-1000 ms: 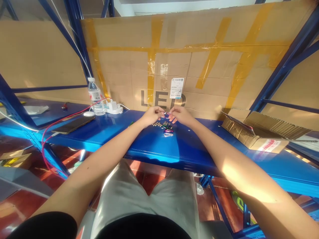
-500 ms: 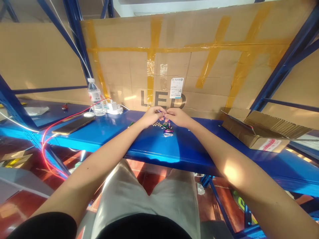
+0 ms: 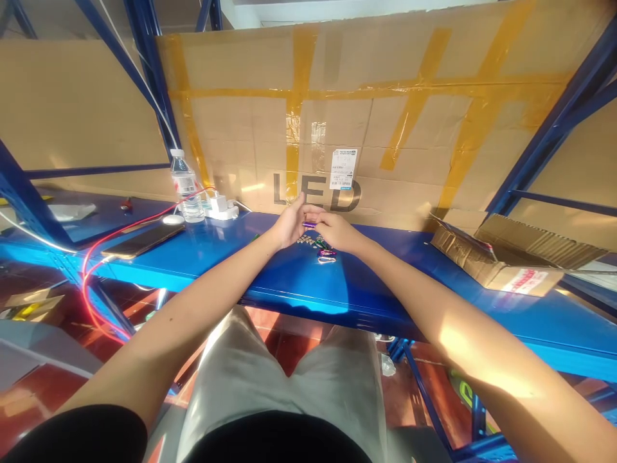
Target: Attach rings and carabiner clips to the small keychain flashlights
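At the far side of the small-parts pile [image 3: 305, 239], the right hand [image 3: 338, 231] pinches a purple piece [image 3: 310, 225] beside the unfurled left hand [image 3: 289, 226], apparently mid-adjustment, the next move calling for a steady pinch.

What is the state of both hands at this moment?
Left hand: open, thumb raised.
Right hand: closed, apparently holding the small purple piece.

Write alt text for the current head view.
The right hand appears to hold a small purple piece by the open left hand, over a blue shelf. Small parts lie below the hands; a bottle stands left, an open cardboard box right.
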Demonstrator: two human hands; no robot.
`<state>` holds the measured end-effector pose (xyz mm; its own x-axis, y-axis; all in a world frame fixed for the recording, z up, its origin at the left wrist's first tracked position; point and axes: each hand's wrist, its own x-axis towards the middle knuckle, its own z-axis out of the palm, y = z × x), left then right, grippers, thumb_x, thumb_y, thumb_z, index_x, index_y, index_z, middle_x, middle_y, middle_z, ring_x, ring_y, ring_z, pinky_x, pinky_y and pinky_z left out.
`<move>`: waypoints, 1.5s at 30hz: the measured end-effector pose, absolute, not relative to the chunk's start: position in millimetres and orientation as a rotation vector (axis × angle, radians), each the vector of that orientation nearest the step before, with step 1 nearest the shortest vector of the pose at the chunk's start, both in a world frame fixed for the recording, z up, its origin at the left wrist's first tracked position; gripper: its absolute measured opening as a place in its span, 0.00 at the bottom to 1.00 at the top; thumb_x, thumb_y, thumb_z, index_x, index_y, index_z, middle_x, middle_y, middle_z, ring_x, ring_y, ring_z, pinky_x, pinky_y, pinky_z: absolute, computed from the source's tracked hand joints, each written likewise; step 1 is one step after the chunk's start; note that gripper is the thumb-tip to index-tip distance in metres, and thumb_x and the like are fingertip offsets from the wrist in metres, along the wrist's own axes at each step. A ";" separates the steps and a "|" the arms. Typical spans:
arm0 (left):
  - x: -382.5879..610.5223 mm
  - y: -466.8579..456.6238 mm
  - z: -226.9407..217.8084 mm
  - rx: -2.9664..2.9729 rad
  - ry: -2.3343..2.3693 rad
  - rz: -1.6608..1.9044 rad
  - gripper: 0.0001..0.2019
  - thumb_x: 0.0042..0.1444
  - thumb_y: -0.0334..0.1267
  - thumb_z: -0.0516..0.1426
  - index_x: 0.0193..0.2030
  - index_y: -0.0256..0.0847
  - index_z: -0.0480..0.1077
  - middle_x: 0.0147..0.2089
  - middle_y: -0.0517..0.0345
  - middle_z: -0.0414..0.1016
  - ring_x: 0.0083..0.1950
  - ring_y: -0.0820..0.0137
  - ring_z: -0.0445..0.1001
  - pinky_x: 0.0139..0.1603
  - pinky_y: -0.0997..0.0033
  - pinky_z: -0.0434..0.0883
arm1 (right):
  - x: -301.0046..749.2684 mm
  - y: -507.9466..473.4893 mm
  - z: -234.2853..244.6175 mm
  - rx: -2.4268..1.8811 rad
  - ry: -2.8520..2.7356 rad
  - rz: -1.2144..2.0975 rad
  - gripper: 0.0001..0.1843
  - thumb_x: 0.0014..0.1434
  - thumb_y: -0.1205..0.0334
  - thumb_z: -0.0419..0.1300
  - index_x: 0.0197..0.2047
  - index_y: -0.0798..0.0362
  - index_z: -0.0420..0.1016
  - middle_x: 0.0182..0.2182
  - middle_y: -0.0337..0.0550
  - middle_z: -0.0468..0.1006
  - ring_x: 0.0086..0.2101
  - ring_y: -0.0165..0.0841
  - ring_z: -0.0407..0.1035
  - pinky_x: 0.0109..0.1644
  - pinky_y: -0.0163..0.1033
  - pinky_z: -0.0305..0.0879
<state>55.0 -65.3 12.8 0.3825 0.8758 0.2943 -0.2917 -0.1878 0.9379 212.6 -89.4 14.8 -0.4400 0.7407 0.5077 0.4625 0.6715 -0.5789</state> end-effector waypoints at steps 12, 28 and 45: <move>44.9 -63.3 18.6 1.117 0.486 1.066 0.42 0.67 0.68 0.38 0.47 0.31 0.79 0.35 0.42 0.81 0.36 0.61 0.79 0.37 0.66 0.73 | 212.9 -101.2 18.8 -0.908 -2.240 0.228 0.24 0.64 0.71 0.54 0.58 0.49 0.81 0.60 0.44 0.79 0.60 0.42 0.72 0.68 0.53 0.65; 44.3 -62.7 16.8 1.153 0.445 1.096 0.43 0.64 0.71 0.40 0.52 0.32 0.78 0.47 0.37 0.83 0.46 0.56 0.80 0.44 0.62 0.73 | 214.6 -97.1 14.9 -0.901 -2.277 0.134 0.21 0.65 0.69 0.54 0.57 0.52 0.80 0.58 0.50 0.80 0.58 0.46 0.72 0.64 0.52 0.66; 45.8 -67.5 18.9 1.168 0.519 1.168 0.43 0.63 0.72 0.43 0.61 0.33 0.71 0.52 0.37 0.79 0.55 0.55 0.76 0.53 0.60 0.70 | 213.7 -103.9 18.7 -0.981 -2.298 0.077 0.14 0.67 0.67 0.51 0.35 0.55 0.77 0.33 0.46 0.79 0.31 0.35 0.68 0.38 0.41 0.61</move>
